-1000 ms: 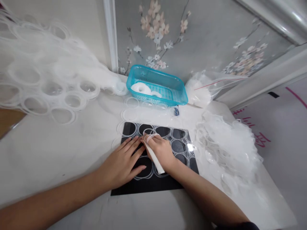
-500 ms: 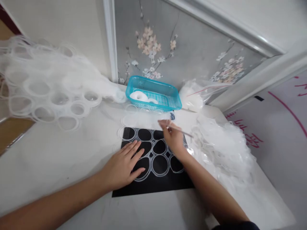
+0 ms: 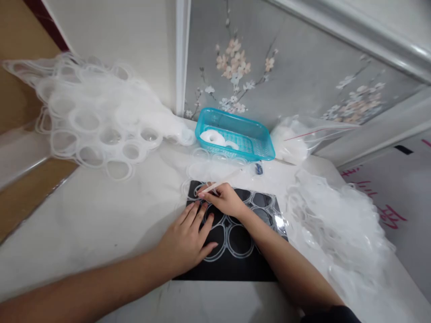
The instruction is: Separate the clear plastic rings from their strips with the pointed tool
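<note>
A clear plastic sheet with rows of ring outlines (image 3: 239,241) lies over a black mat (image 3: 232,269). My left hand (image 3: 186,242) rests on its left side, fingers spread and pressed flat. Just above those fingertips, my right hand (image 3: 226,200) pinches a slim pale pen-like tool (image 3: 220,181). Its lower end is at the sheet's upper left rings, close to the fingertips, and its other end slants up to the right. What sort of tool it is cannot be made out. Part of the sheet is hidden under both hands and the right forearm.
Behind the mat stands a blue plastic basket (image 3: 235,117) holding white ring-shaped pieces (image 3: 213,137). A zip bag (image 3: 292,139) of white material sits beside it. Heaps of ringed clear plastic lie left (image 3: 97,112) and right (image 3: 340,224). A whiteboard (image 3: 414,179) borders the right side.
My right hand has moved left and slightly down, from above the sheet's middle to its upper left rings, bringing the tool along. My left hand stays flat on the sheet. The camera view has shifted.
</note>
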A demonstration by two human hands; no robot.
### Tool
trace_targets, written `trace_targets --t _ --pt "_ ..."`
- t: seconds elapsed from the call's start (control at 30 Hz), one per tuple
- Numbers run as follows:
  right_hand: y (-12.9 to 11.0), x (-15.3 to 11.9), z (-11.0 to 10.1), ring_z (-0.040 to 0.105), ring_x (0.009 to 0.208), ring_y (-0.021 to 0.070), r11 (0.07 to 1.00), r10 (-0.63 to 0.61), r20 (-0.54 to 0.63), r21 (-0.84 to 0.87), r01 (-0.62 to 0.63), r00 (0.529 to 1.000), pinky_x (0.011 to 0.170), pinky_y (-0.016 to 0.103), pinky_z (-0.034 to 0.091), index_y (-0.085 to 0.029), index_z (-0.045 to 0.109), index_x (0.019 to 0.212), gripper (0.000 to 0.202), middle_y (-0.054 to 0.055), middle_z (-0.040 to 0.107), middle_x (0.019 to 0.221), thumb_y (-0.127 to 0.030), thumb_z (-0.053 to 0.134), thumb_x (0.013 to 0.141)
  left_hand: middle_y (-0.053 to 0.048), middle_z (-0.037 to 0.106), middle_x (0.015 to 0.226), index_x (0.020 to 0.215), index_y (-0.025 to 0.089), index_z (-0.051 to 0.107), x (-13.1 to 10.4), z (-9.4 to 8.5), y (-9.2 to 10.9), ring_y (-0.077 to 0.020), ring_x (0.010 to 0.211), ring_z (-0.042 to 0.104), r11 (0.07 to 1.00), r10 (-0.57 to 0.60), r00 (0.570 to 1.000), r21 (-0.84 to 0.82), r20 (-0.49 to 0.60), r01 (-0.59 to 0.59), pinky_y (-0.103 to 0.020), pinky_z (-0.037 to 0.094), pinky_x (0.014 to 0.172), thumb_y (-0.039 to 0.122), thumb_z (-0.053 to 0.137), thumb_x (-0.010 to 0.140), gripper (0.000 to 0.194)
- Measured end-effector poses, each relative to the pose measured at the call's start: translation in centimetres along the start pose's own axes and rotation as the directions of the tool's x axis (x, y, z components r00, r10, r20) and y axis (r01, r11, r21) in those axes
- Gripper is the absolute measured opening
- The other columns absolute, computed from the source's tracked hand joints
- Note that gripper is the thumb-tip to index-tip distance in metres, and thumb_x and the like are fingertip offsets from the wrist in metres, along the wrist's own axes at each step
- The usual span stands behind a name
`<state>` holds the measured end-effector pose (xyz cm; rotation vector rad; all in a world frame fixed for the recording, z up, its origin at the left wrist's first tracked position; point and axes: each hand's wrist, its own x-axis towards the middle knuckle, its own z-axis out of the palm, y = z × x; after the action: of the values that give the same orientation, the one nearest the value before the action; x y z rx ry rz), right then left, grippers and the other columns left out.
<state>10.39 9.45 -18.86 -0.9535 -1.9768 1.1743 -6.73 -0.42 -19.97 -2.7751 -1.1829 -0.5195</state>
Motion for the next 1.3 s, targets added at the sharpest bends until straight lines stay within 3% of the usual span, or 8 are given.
trace_targets --t 0.3,0.73,1.03,1.3 --pt "-0.1 0.0 -0.5 0.070 0.082 0.0176 0.994 0.045 0.056 0.095 -0.050 0.997 0.078 0.031 0.056 -0.020 0.073 0.089 0.022 0.003 0.075 0.088 -0.038 0.061 0.092 -0.025 0.063 0.132 0.127 0.007 0.062 0.1 -0.2 -0.2 -0.0376 0.124 0.059 1.000 0.026 1.000 0.011 -0.004 -0.026 -0.050 0.042 0.107 0.052 0.047 0.098 0.056" --pt "-0.2 -0.2 -0.4 0.072 0.087 0.0175 0.999 0.033 0.015 0.041 -0.034 0.999 0.083 0.032 0.056 -0.023 0.073 0.089 0.017 0.001 0.076 0.090 -0.034 0.061 0.092 -0.022 0.062 0.134 0.129 0.008 0.061 0.3 -0.2 -0.3 -0.0366 0.125 0.057 1.000 0.010 0.999 -0.008 0.035 -0.010 -0.050 0.041 0.107 0.053 0.045 0.098 0.057" --pt "-0.5 -1.2 0.3 0.073 0.096 0.0223 0.949 -0.181 -0.011 -0.264 0.172 0.983 0.085 0.036 0.057 -0.021 0.074 0.098 0.021 0.008 0.077 0.100 -0.029 0.054 0.097 -0.021 0.063 0.132 0.128 0.009 0.062 0.5 -0.2 -0.5 -0.0366 0.125 0.057 1.000 0.015 0.998 -0.022 0.058 -0.014 -0.050 0.042 0.107 0.053 0.046 0.097 0.056" --pt "0.9 -1.8 0.3 0.072 0.091 0.0212 0.748 -0.374 0.183 -0.520 0.412 0.909 0.082 0.034 0.056 -0.020 0.070 0.112 0.025 0.009 0.077 0.101 -0.017 0.049 0.098 -0.021 0.066 0.125 0.123 0.007 0.062 0.9 -0.5 -0.7 -0.0360 0.123 0.055 0.996 0.016 0.997 -0.087 0.081 -0.009 -0.051 0.040 0.109 0.051 0.050 0.096 0.053"
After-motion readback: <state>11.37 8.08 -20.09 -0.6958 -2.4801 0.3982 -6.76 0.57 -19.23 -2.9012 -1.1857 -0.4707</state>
